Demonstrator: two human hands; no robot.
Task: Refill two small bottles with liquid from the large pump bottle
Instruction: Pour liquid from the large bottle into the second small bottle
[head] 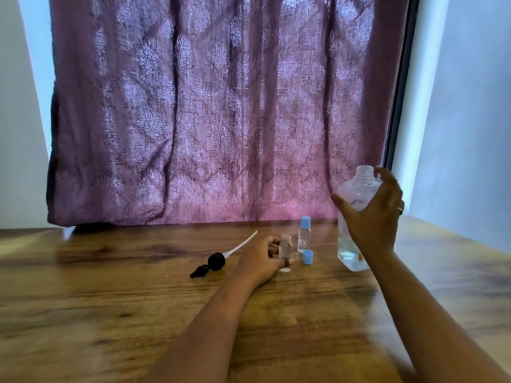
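Observation:
The large clear bottle [356, 194] stands upright on the wooden table [110, 299] at the right, its neck uncapped and a little liquid at its bottom. My right hand [373, 214] is spread around its side, fingers reaching past the neck. My left hand [262, 258] grips an uncapped small clear bottle [285, 246] that stands on the table. A second small bottle [304, 234] with a blue cap stands just behind it. A loose blue cap [307, 257] lies to the right. The black pump head [213, 265] with its white tube lies to the left.
A purple patterned curtain [221, 106] hangs behind the table's far edge. A small white spot lies on the table under my left hand. Pale walls stand at both sides, and a dark window frame runs down at the right.

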